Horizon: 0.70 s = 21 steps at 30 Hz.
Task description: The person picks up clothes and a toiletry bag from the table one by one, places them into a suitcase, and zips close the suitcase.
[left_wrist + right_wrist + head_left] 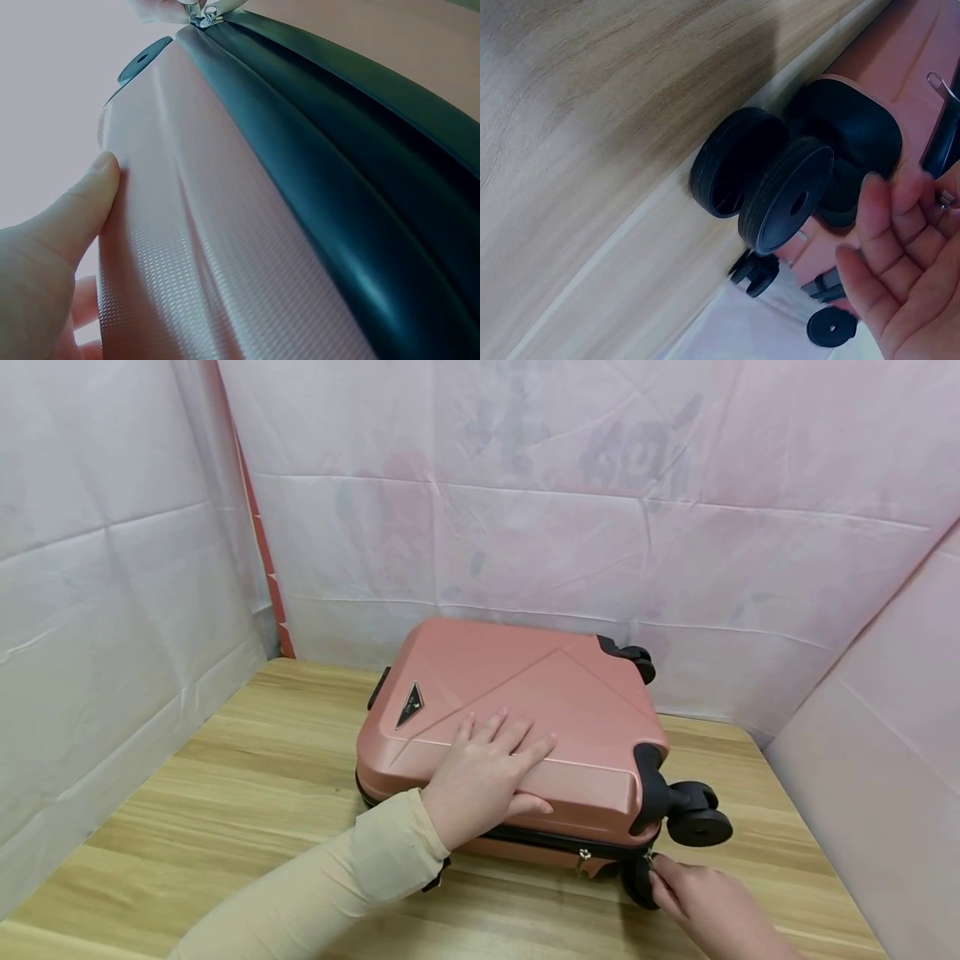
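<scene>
A rose-pink hard-shell suitcase [570, 693] lies flat on the wooden table. My left hand [480, 772] rests on its lid with fingers spread and straight, the thumb along the near edge. At the near right corner, beside the wheels [699, 828], my right hand [708, 902] pinches a metal zipper pull [651, 857]. A second zipper pull [584, 857] hangs on the front side, left of that hand. In the left wrist view the black zipper band [300, 150] runs along the suitcase's side to the pinched slider [208, 15].
The wooden table [225, 793] extends around the suitcase. White and pink sheets [525, 543] hang behind and at both sides. Another wheel [639, 664] sticks out at the far right corner. A black diamond-shaped badge [410, 705] marks the lid's left part.
</scene>
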Tool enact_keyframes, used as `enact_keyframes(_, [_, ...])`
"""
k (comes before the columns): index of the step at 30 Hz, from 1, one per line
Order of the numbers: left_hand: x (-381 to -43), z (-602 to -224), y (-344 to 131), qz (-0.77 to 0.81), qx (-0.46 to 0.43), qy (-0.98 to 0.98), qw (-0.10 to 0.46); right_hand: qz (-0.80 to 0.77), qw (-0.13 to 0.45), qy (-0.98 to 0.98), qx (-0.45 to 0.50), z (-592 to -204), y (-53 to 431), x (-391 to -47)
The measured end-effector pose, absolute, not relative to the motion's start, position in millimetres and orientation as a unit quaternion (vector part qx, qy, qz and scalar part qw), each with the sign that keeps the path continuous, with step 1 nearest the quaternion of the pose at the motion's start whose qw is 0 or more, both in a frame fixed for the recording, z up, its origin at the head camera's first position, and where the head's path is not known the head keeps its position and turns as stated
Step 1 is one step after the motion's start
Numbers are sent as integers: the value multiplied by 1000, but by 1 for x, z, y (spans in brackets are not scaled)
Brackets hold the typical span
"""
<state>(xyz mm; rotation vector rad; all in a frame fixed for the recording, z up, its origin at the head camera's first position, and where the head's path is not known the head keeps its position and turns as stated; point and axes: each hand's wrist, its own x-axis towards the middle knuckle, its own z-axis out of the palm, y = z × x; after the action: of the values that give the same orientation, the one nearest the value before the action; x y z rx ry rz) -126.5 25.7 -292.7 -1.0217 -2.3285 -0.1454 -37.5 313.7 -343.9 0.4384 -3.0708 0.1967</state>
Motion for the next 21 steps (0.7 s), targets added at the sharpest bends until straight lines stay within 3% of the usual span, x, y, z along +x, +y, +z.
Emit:
enact_keyframes(6, [-127, -293, 26, -59, -384, -873, 295, 66, 33, -985, 158, -345, 310, -37])
enact_keyframes(13, [-127, -293, 26, -59, -384, -872, 299, 77, -4, -987, 138, -344, 309, -37])
enact_keyframes(21, [-127, -294, 27, -63, -383, -870, 303, 73, 10, -985, 156, -344, 309, -37])
